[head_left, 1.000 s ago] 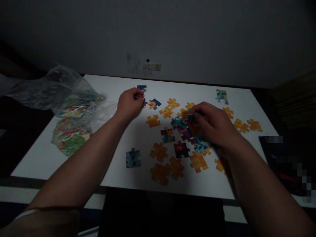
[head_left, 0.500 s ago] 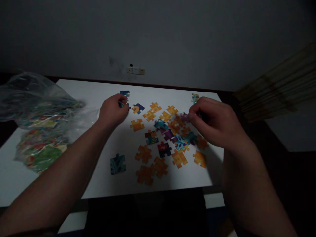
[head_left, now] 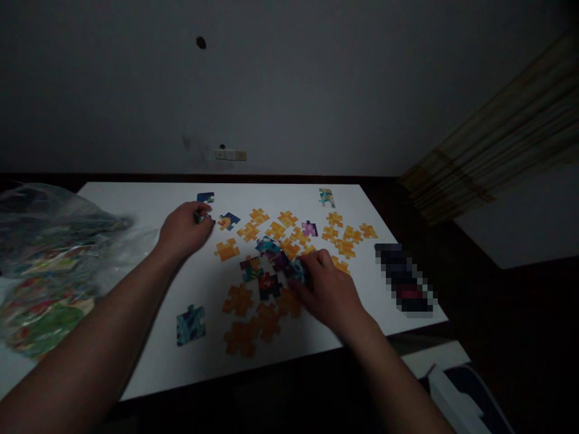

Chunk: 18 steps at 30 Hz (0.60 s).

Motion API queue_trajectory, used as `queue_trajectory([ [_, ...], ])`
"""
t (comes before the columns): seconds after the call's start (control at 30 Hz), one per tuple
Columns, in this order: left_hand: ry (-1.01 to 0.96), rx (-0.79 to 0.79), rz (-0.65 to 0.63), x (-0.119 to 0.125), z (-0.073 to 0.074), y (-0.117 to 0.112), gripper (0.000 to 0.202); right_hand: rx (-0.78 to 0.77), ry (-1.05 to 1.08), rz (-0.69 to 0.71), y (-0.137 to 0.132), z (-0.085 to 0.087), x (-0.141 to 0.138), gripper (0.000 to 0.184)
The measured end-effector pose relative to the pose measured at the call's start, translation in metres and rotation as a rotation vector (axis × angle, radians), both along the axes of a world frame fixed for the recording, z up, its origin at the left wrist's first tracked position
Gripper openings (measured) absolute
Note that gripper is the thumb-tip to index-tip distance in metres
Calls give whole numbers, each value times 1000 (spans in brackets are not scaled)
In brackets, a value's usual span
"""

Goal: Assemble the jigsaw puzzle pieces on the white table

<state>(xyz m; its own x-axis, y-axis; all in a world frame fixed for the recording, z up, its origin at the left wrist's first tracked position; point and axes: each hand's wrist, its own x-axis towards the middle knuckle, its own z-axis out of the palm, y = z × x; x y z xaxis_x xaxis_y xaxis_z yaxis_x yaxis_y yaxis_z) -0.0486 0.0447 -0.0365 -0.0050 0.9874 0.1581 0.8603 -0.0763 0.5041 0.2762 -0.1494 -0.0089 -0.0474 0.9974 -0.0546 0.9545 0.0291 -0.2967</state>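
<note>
My left hand (head_left: 184,230) is closed on a dark puzzle piece (head_left: 199,217) at the table's left side. Just beyond it lies a blue corner piece (head_left: 205,198), and to its right a blue and orange piece (head_left: 228,221). My right hand (head_left: 332,290) reaches into the pile with thumb and fingers around a light-blue patterned puzzle piece (head_left: 297,271), partly hidden. Close to those fingers are a dark red piece (head_left: 269,286), a green and red piece (head_left: 251,269) and a teal piece (head_left: 268,245). A purple piece (head_left: 310,228) rests farther back.
Several orange pieces (head_left: 238,299) are spread over the white table (head_left: 149,367). A teal piece (head_left: 190,325) lies near the front, a yellow-blue one (head_left: 326,198) at the back. Clear plastic bags (head_left: 58,283) of colourful pieces sit left. A pixelated dark object (head_left: 404,280) lies right.
My right hand has left the purple piece, which now lies flat, and moved left and nearer to a light-blue piece. The left hand keeps its grip. The view has shifted.
</note>
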Motion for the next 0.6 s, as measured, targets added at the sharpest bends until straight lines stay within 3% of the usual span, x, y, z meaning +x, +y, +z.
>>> queue_trajectory([
  [0.13, 12, -5, 1, -1, 0, 0, 44, 98, 300, -93, 0, 4, 24, 22],
  [0.2, 12, -13, -8, -2, 0, 0, 43, 184, 409, -192, 8, 9, 51, 28],
  [0.3, 4, -4, -18, -2, -2, 1, 40, 239, 339, -241, 34, 19, 89, 39],
  [0.37, -8, -1, -16, -3, -2, 1, 38, 168, 340, -193, 59, 25, 103, 39],
  [0.47, -26, -11, -9, -3, -1, 1, 35, 17, 590, -156, 90, 27, 105, 41],
  [0.6, -20, -31, -5, -4, 0, 0, 34, -85, 854, -163, 102, 24, 91, 42],
])
